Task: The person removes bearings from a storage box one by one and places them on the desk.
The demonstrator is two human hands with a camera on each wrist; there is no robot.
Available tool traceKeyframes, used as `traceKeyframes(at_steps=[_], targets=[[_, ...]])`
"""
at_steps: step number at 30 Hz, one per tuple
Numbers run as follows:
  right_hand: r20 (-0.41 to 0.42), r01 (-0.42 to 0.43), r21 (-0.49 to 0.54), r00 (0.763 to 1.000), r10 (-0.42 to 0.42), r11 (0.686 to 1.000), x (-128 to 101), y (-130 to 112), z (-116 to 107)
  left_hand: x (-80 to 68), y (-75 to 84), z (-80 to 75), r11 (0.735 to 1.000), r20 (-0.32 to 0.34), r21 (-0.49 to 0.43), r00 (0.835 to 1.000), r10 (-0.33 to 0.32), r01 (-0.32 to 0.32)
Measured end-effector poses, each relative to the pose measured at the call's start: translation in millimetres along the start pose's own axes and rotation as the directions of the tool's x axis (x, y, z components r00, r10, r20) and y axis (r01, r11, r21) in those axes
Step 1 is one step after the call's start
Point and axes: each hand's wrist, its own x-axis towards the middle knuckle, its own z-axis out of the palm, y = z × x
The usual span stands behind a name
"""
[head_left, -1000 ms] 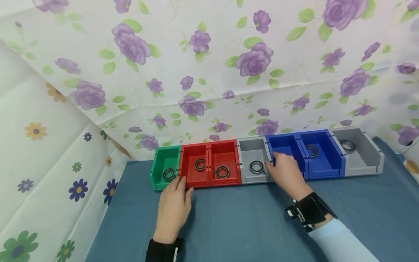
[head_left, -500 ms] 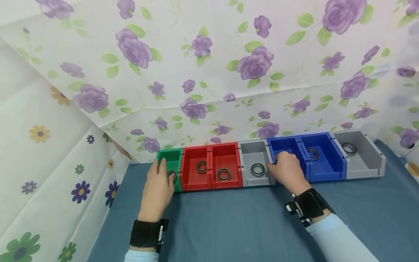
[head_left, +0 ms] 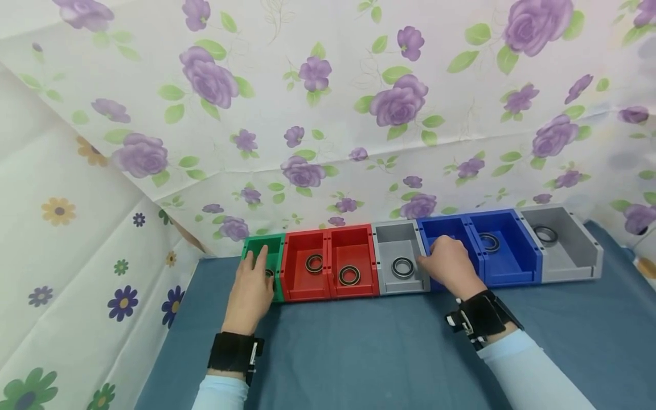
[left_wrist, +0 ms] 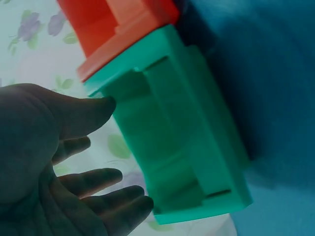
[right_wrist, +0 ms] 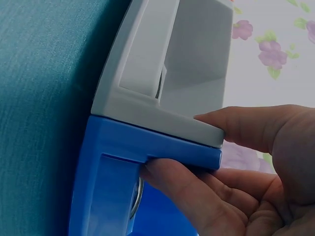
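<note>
My left hand [head_left: 248, 299] reaches over the green bin [head_left: 274, 244], fingers spread and fairly straight. In the left wrist view its thumb [left_wrist: 96, 112] is right at the green bin's rim, near the red bin, with the other fingers by the far end. A bearing [head_left: 269, 273] inside is mostly hidden by the hand. My right hand [head_left: 451, 266] pinches the adjoining walls of the middle grey bin [head_left: 397, 238] and the left blue bin [head_left: 442, 226]. Its thumb [right_wrist: 236, 125] lies on the grey wall and its index finger [right_wrist: 172, 184] inside the blue bin.
Two red bins [head_left: 349, 242] stand between the hands, each with a bearing [head_left: 349, 284] in it. Another bearing [head_left: 402, 277] lies in the middle grey bin. Further right are a second blue bin [head_left: 509, 259] and an end grey bin [head_left: 569, 245]. Flowered cloth [head_left: 348, 136] rises behind the row.
My left hand has moved left and forward from the front of the green and red bins to over the green bin. The right hand keeps its pinch in place.
</note>
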Motion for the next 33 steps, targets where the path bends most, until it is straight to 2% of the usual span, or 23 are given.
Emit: traceKeyframes(at_steps=[13,18,25,27,33], targets=[[0.038,-0.035,-0.018,0.999,0.036,0.999,2.8,-0.5,-0.7,2.8,-3.5,8.5,0.998,0.051,-0.033,0.998,-0.047,0.049],[0.044,-0.04,-0.009,0.998,0.041,0.999,2.4,0.2,-2.3,5.3,-3.5,12.3,0.998,0.069,-0.019,0.996,-0.059,0.06],[0.038,-0.031,-0.015,0.999,0.031,0.999,1.8,-0.1,-2.9,13.6,-5.8,16.2,0.999,0.078,0.005,0.996,-0.043,0.043],[0.037,-0.033,-0.016,0.999,0.033,0.999,1.3,0.0,-2.9,16.4,-6.3,16.2,0.999,0.097,-0.003,0.994,-0.045,0.045],[0.034,-0.027,-0.023,0.999,0.028,0.999,0.5,0.2,-2.7,24.3,-9.2,18.5,0.993,0.179,-0.029,0.978,-0.104,0.111]])
